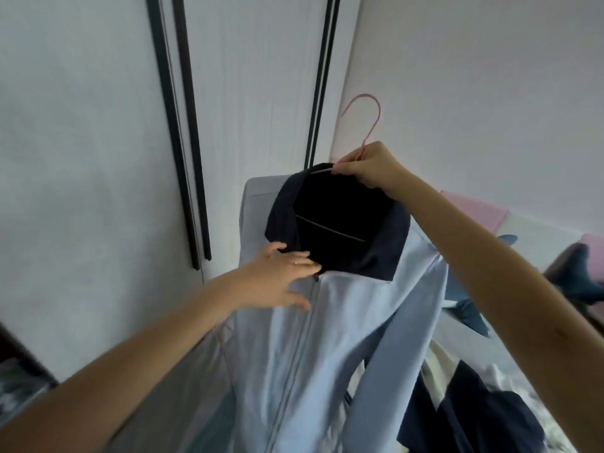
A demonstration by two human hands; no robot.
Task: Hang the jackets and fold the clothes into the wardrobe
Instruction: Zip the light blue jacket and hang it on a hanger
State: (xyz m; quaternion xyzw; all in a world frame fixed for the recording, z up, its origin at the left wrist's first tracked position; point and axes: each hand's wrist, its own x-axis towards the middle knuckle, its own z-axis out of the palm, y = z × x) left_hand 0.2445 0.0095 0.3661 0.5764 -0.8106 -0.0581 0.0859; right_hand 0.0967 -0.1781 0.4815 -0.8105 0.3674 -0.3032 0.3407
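Pale blue jacket [343, 338] with a navy collar [389, 256] hangs on a pink wire hanger [376, 112], held up in the air in front of the white wardrobe door [98, 158]. It is not yet inside the wardrobe.

Right hand [369, 168]: fingers curled, pinching the hanger at the base of its hook, just above the collar.

Left hand [281, 279]: fingers spread and straight, resting flat on the jacket front just below the collar, beside the top of the closed zip [304, 338].

Black vertical strips [186, 142] run down the door. A navy garment [474, 413] lies on pale bedding at lower right.
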